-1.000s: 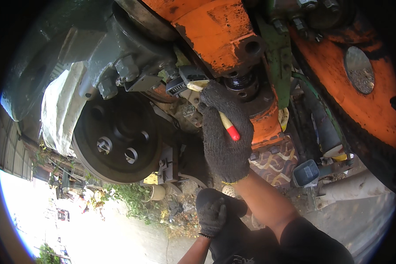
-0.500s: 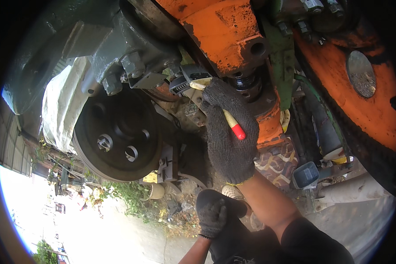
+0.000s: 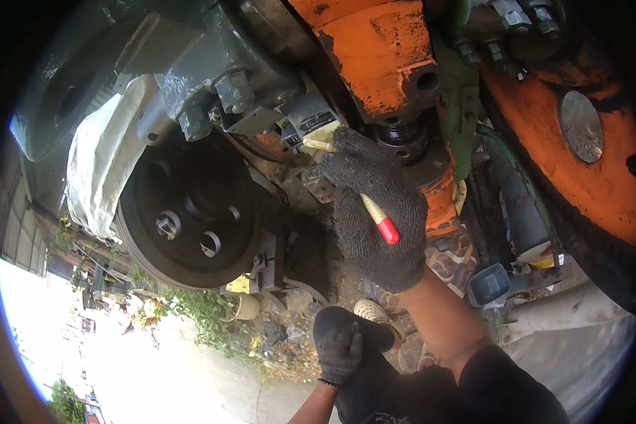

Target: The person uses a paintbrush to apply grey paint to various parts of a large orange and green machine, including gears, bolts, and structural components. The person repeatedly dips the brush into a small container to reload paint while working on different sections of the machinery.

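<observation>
My right hand [image 3: 381, 212], in a dark grey knit glove, is closed around a paintbrush. The cream handle [image 3: 374, 208] with its red end shows across the glove, and the brush's pale wider part [image 3: 321, 138] sticks out beyond the fingertips. That end is up against a dark grey block [image 3: 307, 113] on the machine; the bristles are hard to make out. My left hand [image 3: 340, 353], gloved the same way, lies over my bent knee with nothing visible in it.
A large dark pulley wheel [image 3: 191, 205] stands at left below grey-painted bolted parts [image 3: 233, 92]. White sheeting [image 3: 109, 155] hangs beside it. Orange machine castings [image 3: 378, 56] fill the top and right. A grey plastic tub [image 3: 489, 285] sits lower right.
My right hand and the paintbrush have shifted slightly right and down in view, while the machine parts have also slid a little rightward. My left hand stays on the knee.
</observation>
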`<move>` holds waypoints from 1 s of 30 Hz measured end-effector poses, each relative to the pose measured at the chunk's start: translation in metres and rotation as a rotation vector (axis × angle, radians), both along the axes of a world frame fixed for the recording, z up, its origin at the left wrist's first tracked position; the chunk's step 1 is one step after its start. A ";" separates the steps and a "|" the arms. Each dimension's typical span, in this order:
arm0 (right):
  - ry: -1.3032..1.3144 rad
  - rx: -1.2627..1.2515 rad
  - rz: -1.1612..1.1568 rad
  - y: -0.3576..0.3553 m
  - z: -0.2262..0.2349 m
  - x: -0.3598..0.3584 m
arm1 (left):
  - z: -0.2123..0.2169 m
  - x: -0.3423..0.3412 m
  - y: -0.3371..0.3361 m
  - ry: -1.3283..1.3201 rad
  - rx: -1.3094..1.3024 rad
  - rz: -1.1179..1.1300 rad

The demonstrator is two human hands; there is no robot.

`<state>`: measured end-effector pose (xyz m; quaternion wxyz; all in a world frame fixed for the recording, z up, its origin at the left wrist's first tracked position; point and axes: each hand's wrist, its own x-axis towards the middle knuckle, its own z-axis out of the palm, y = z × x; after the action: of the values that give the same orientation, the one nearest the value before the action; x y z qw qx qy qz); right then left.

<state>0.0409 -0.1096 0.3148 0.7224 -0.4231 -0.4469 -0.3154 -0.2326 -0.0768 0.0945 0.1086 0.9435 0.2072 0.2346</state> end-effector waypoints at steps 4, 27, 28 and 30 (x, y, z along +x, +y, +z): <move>-0.053 -0.038 0.010 0.006 0.002 0.012 | -0.001 0.006 0.004 -0.162 -0.024 -0.060; -0.081 -0.057 -0.047 -0.003 -0.015 0.019 | 0.015 0.023 0.011 -0.105 -0.143 -0.143; -0.039 -0.071 -0.070 -0.011 -0.013 0.008 | 0.014 0.023 0.011 -0.112 -0.158 -0.146; 0.015 -0.074 -0.071 -0.012 -0.011 0.002 | 0.011 0.023 0.012 -0.127 -0.188 -0.150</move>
<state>0.0427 -0.1212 0.3038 0.6977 -0.4676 -0.4377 -0.3211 -0.2098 -0.0650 0.1059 0.2267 0.9252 0.1501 0.2647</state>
